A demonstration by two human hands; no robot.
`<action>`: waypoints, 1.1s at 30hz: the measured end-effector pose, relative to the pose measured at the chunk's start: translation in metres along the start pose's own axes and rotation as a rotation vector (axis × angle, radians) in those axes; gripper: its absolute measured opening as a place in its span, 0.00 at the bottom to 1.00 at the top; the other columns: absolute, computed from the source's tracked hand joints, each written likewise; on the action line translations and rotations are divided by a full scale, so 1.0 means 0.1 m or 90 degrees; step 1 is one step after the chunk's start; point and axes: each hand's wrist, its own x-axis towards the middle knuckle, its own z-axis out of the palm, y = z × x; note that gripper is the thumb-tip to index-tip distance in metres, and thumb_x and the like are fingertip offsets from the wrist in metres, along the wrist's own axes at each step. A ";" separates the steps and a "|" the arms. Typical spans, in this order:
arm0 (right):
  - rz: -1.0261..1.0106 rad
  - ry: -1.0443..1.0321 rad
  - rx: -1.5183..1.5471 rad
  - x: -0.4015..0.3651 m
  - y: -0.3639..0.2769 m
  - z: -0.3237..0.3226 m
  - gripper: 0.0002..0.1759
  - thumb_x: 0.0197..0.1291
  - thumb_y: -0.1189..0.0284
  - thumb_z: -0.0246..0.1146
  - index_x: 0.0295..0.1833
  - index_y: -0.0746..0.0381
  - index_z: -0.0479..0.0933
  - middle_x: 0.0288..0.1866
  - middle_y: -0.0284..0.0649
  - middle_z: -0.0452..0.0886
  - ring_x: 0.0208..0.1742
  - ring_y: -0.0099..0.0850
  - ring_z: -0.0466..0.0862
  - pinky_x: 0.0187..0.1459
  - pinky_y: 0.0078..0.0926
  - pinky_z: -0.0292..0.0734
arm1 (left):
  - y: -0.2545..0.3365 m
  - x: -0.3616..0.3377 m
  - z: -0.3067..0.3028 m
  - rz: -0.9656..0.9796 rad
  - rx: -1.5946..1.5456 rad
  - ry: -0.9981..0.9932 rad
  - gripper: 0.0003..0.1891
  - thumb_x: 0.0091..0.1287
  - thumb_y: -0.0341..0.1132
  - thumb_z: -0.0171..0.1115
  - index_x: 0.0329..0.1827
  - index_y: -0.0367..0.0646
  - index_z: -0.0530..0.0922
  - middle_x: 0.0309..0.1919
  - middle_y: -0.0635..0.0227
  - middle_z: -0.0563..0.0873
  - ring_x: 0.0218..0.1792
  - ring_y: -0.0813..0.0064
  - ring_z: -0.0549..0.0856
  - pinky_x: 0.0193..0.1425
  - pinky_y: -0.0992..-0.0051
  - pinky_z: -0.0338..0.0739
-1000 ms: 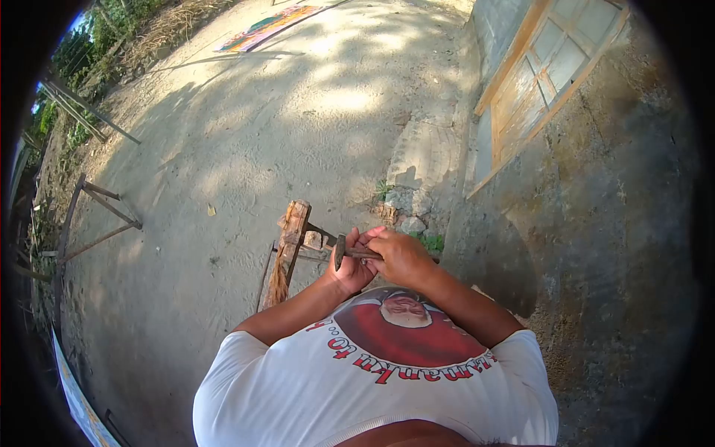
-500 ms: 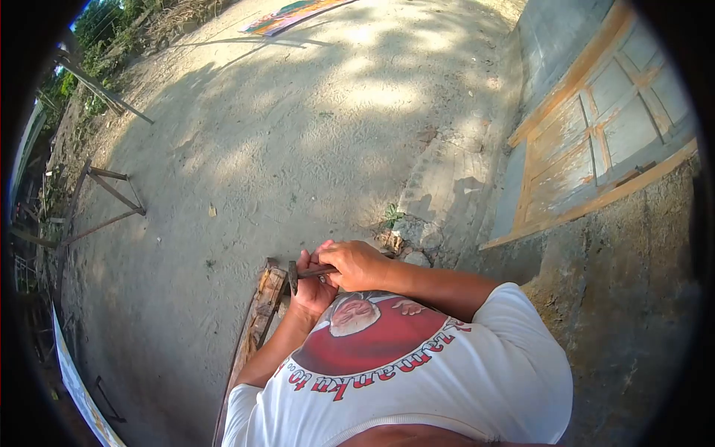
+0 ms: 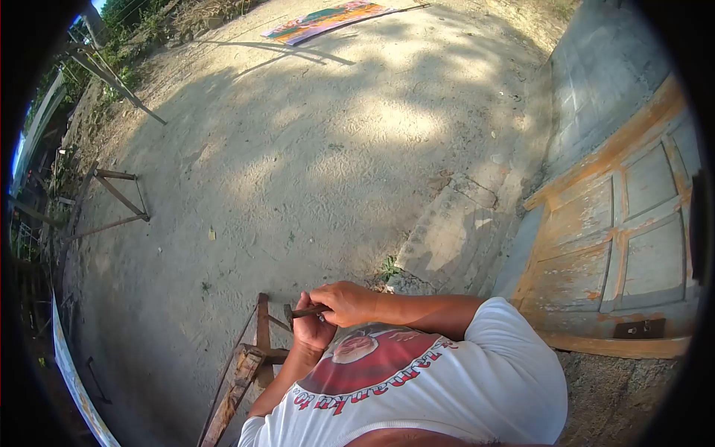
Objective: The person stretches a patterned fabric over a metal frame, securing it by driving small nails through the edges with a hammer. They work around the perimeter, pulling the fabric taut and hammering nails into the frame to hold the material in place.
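My right hand [image 3: 347,303] is closed around the handle of a hammer [image 3: 306,311], whose dark metal head points to the left. Close below it is my left hand [image 3: 313,332], palm turned up and fingers curled in. The hammer lies across this palm, and the right hand covers some of the left fingers. Something small may be in the left palm, too small to name. Both hands are in front of my white and red shirt [image 3: 417,387].
A rough wooden beam [image 3: 237,387] on a stand lies beside my left arm. At left stands another wooden trestle [image 3: 119,197]. A weathered panelled door [image 3: 618,246] is on the right. A colourful panel [image 3: 328,24] lies on the sandy ground far ahead.
The view has shifted, so the hands and hammer appear lower and more of the door and trestle beneath the beam shows. The right hand still holds the hammer over the left palm.
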 end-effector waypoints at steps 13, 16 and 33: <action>0.030 0.069 0.143 0.53 0.07 -0.60 0.10 0.56 0.71 0.70 0.36 0.67 0.80 0.32 0.52 0.85 0.34 0.47 0.86 0.38 0.40 0.77 | 0.42 0.47 0.39 0.046 -0.065 0.054 0.22 0.79 0.53 0.48 0.45 0.42 0.80 0.40 0.67 0.86 0.45 0.70 0.85 0.52 0.71 0.81; 0.062 0.058 0.111 0.79 0.13 -0.65 0.10 0.56 0.72 0.70 0.37 0.68 0.82 0.33 0.52 0.85 0.34 0.47 0.86 0.38 0.40 0.77 | 0.69 0.63 0.33 0.041 -0.068 0.046 0.22 0.79 0.52 0.49 0.42 0.42 0.79 0.37 0.69 0.86 0.41 0.72 0.85 0.50 0.70 0.82; -0.075 -0.121 0.247 4.23 0.17 -0.51 0.09 0.54 0.75 0.69 0.41 0.64 0.86 0.34 0.39 0.83 0.33 0.27 0.82 0.37 0.29 0.75 | 3.69 0.84 0.05 0.298 0.028 0.135 0.19 0.80 0.51 0.51 0.40 0.46 0.77 0.24 0.74 0.77 0.27 0.80 0.78 0.34 0.74 0.79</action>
